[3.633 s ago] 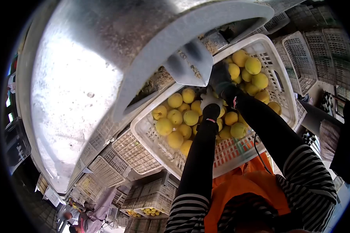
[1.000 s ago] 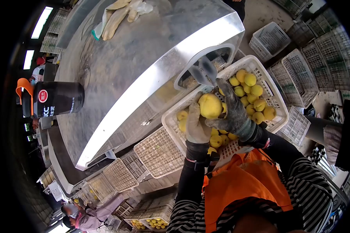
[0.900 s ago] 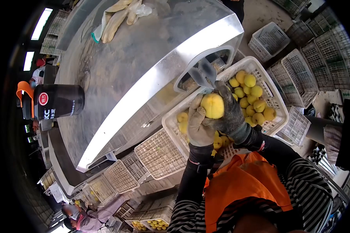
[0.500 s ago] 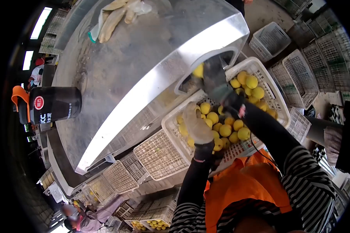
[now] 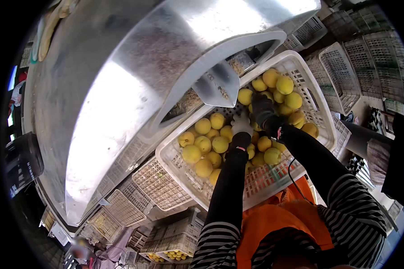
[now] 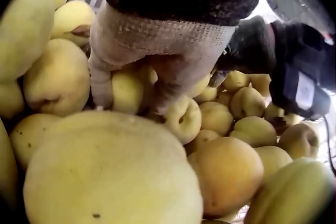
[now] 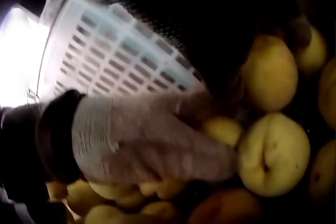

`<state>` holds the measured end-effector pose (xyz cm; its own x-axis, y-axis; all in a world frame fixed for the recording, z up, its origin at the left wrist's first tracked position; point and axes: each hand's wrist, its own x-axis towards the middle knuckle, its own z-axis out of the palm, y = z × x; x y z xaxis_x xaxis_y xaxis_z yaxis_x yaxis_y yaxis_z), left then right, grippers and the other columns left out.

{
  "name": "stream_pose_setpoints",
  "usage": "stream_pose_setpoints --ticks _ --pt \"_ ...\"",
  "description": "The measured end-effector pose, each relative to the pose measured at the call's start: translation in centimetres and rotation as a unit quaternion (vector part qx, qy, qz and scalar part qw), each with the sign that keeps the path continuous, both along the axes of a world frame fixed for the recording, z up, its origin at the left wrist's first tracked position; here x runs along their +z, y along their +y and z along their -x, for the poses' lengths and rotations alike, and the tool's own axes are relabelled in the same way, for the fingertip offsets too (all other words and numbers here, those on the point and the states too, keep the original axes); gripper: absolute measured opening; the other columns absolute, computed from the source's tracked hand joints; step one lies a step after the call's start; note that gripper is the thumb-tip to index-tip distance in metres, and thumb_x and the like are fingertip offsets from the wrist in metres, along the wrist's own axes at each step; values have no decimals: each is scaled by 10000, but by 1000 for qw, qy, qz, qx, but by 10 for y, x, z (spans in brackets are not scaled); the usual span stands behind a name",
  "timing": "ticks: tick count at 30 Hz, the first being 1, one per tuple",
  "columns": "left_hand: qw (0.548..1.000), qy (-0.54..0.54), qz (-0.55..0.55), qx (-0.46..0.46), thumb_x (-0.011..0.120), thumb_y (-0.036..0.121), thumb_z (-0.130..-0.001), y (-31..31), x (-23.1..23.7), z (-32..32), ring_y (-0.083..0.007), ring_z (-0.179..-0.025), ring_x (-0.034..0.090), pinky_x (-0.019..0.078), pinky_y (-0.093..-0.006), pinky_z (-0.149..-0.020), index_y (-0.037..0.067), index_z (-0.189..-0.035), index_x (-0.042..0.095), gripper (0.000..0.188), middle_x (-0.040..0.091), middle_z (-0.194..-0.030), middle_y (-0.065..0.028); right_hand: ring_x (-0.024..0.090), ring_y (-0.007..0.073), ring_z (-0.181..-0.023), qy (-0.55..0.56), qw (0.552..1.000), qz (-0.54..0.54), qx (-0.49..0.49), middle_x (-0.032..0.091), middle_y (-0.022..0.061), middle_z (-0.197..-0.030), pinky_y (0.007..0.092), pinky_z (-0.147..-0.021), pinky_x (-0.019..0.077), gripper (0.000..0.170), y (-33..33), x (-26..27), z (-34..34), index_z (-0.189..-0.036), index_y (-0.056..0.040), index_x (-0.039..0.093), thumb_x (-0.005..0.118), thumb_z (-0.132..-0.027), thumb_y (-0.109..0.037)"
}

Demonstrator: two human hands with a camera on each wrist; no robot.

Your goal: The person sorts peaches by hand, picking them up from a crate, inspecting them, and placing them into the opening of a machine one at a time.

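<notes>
Both hands have sunk deeper into the crate (image 5: pixel 165 154): the left hand (image 5: pixel 241 124) curls round a yellow fruit (image 6: pixel 127 91); farther over, the right hand's (image 5: pixel 262 110) grip is unclear. Picking up seems underway; lifting calls for gentle, secure fingers.

Looks like fruit-packing or sorting workshop; judging by stacked plastic crates (image 5: pixel 375 67), metal worktop (image 5: pixel 134 54) with chute (image 5: pixel 220 85), 1 white crate (image 5: pixel 176 168) holding yellow fruit (image 5: pixel 191 154).
</notes>
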<state>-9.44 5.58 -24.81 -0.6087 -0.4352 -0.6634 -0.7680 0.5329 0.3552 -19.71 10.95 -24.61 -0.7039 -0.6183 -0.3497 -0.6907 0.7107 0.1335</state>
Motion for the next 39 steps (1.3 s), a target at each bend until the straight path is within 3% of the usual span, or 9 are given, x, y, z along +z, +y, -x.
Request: stream_pose_setpoints --ticks 4,8,10,13,26,29,33,35,39 --pt "943 124 -124 282 659 337 -828 -16 20 -23 -357 -1092 559 493 -444 -919 82 -1331 389 625 496 -1251 -186 555 348 -1086 -82 995 43 31 579 200 -1119 399 -860 487 682 9 53 4 -1272 -19 504 739 -687 -278" --pt "812 414 -303 279 569 337 -906 -18 92 -54 -313 -1070 582 499 -477 -918 73 -1353 380 552 528 -1230 -141 511 376 -1140 -310 842 442 6 527 202 -1207 416 -962 435 780 28 157 -4 -1323 -11 441 784 -636 -143" --pt "474 447 -558 513 483 321 -958 -15 158 -57 -294 -1113 561 498 -505 -921 71 -1345 383 472 509 -1257 -104 501 375 -1155 -258 817 505 100 508 198 -1236 426 -986 417 811 37 187 -23 -1339 -10 418 792 -627 -115" --pt "517 477 -517 488 442 357 -976 -14 212 -67 -270 -1110 555 484 -419 -930 52 -1320 429 460 533 -1243 -120 477 358 -1195 -392 739 547 24 473 180 -1288 426 -1015 391 845 37 222 -42 -1358 -18 394 810 -634 -150" --pt "522 582 -498 375 561 324 -906 -42 286 -94 -263 -1107 568 506 -385 -917 -26 -1278 468 519 552 -1216 -151 509 392 -1167 16 757 639 137 547 195 -1200 490 -972 431 723 -51 271 -36 -1275 -17 452 788 -703 -306" --pt "530 589 -416 446 572 207 -902 -42 269 -91 -206 -1034 621 526 -339 -842 -40 -1199 558 386 638 -1137 -129 484 366 -1067 3 885 458 78 518 208 -1124 481 -977 342 569 -119 236 -10 -1160 -17 559 637 -808 -457" --pt "803 510 -38 306 556 194 -921 -46 252 -89 -164 -1062 605 475 -283 -909 -26 -1182 585 342 644 -1152 -107 491 381 -1090 20 899 405 164 526 222 -1178 512 -952 372 574 -79 321 -24 -1181 -13 570 633 -818 -453" --pt "300 602 -614 412 493 299 -961 -49 246 -85 -198 -1127 554 448 -301 -942 14 -1219 563 391 592 -1229 -125 505 343 -1203 25 707 685 176 439 237 -1359 449 -1014 402 876 -54 296 -49 -1388 -21 341 757 -742 -441" --pt "362 563 -559 490 411 354 -988 -27 298 -79 -240 -1162 506 419 -332 -980 26 -1269 513 444 547 -1264 -138 362 345 -1341 -250 729 628 111 262 225 -1495 440 -1102 325 940 -32 306 -78 -1451 -16 233 746 -773 -416"
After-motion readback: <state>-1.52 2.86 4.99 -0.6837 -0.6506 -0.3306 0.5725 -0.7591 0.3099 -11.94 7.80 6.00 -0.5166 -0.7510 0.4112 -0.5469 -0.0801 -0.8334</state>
